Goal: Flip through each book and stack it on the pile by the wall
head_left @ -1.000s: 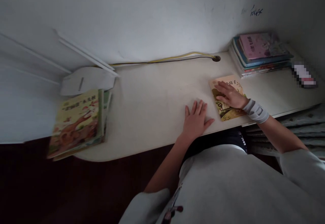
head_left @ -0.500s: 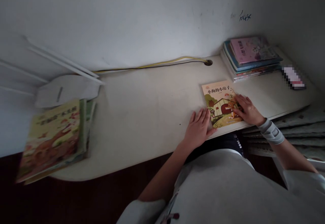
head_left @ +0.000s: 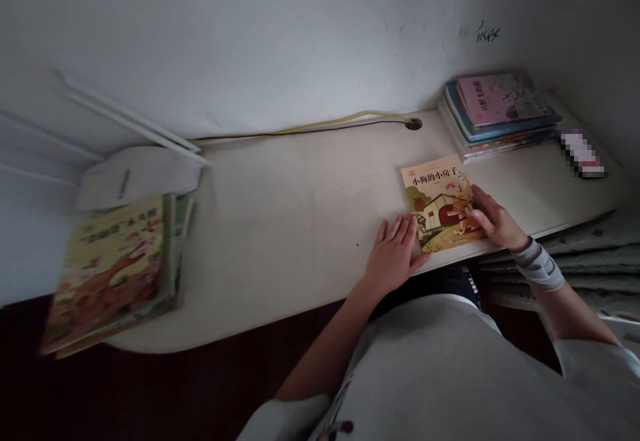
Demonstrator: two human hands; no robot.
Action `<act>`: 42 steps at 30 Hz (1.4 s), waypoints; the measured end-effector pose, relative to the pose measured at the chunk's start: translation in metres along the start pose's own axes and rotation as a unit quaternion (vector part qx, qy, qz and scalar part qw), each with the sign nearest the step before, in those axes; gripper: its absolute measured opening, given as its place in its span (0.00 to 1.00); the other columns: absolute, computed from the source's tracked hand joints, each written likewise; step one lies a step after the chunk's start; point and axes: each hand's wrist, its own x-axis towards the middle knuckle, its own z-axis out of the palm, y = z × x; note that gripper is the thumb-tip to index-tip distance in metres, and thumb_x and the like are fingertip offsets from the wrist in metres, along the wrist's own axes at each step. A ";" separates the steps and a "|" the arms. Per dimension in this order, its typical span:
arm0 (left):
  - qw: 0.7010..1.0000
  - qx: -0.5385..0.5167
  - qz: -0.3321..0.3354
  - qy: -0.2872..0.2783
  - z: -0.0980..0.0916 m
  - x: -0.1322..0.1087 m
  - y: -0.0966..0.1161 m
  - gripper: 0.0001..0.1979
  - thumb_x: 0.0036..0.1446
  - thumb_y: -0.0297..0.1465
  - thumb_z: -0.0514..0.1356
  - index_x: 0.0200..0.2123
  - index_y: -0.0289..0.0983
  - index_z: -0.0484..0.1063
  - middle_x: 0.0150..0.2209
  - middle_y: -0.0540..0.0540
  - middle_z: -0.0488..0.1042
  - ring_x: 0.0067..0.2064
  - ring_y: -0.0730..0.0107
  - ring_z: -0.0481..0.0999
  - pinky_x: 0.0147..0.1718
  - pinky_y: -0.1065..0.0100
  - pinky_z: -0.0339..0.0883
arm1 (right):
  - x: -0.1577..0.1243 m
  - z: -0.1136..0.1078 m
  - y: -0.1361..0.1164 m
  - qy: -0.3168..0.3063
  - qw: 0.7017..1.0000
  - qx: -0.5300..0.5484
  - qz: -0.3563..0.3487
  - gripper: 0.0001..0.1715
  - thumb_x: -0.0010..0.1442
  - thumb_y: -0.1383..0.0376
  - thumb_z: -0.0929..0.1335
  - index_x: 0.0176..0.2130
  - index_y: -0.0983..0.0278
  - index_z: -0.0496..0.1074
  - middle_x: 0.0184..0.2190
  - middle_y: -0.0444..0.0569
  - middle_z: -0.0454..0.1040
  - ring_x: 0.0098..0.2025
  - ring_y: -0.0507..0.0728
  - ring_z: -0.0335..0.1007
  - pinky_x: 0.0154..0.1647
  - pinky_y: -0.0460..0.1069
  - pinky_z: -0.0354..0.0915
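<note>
A picture book (head_left: 445,208) with a house and a dog on its cover lies flat near the front edge of the desk. My left hand (head_left: 393,254) rests palm down at the book's left edge, fingers stretched out, thumb by the lower corner. On the other side, my right hand (head_left: 497,221) takes the book by its right edge. Its thumb lies on the cover, and its fingers curl along the edge, their tips partly hidden. A grey band circles the right wrist.
A stack of books (head_left: 500,118), pink one on top, stands at the back right near a pixelated phone (head_left: 583,153). More picture books (head_left: 113,261) lie at the desk's left end beside a white panel (head_left: 140,171). Cables (head_left: 300,128) run along the wall into a hole (head_left: 413,124).
My right hand has slid off the cover to the book's right edge and turned, with its fingers drawn together. The left hand stays beside the book. The view has shifted slightly.
</note>
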 end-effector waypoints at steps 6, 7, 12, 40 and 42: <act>1.000 -0.002 0.002 0.002 0.000 -0.001 0.000 0.38 0.63 0.50 0.44 0.66 0.29 0.48 0.66 0.36 0.53 0.68 0.55 0.49 0.64 0.49 0.44 | 0.003 -0.011 -0.033 -0.005 0.998 -0.061 -0.014 0.43 0.65 0.45 0.52 0.68 0.67 0.42 0.66 0.64 0.52 0.67 0.66 0.47 0.63 0.65 0.53; 1.000 -0.005 0.002 0.005 0.000 0.000 0.000 0.38 0.63 0.50 0.43 0.66 0.29 0.48 0.66 0.36 0.53 0.68 0.55 0.49 0.64 0.49 0.44 | 0.005 -0.012 -0.044 -0.006 0.996 -0.091 -0.016 0.44 0.64 0.45 0.53 0.69 0.67 0.40 0.66 0.65 0.51 0.68 0.68 0.44 0.63 0.67 0.51; 1.000 -0.017 0.007 0.021 0.003 0.000 0.002 0.38 0.62 0.51 0.44 0.65 0.29 0.50 0.66 0.36 0.53 0.68 0.54 0.49 0.64 0.49 0.42 | 0.020 -0.015 -0.107 -0.041 0.981 -0.185 -0.042 0.48 0.62 0.43 0.57 0.68 0.70 0.43 0.67 0.69 0.46 0.68 0.73 0.39 0.62 0.73 0.43; 0.991 -0.001 -0.134 0.032 -0.012 -0.030 -0.040 0.31 0.65 0.44 0.44 0.62 0.27 0.57 0.65 0.33 0.55 0.67 0.53 0.53 0.63 0.54 0.48 | 0.058 0.064 -0.133 -0.102 0.944 -0.251 -0.190 0.29 0.64 0.67 0.58 0.63 0.73 0.57 0.65 0.64 0.54 0.68 0.65 0.45 0.66 0.67 0.42; 0.991 -0.008 -0.131 0.036 -0.011 -0.030 -0.041 0.29 0.66 0.42 0.43 0.62 0.27 0.57 0.65 0.34 0.56 0.66 0.55 0.54 0.63 0.54 0.49 | 0.057 0.071 -0.132 -0.086 0.947 -0.251 -0.184 0.28 0.65 0.68 0.56 0.62 0.74 0.57 0.65 0.64 0.54 0.68 0.66 0.45 0.66 0.68 0.41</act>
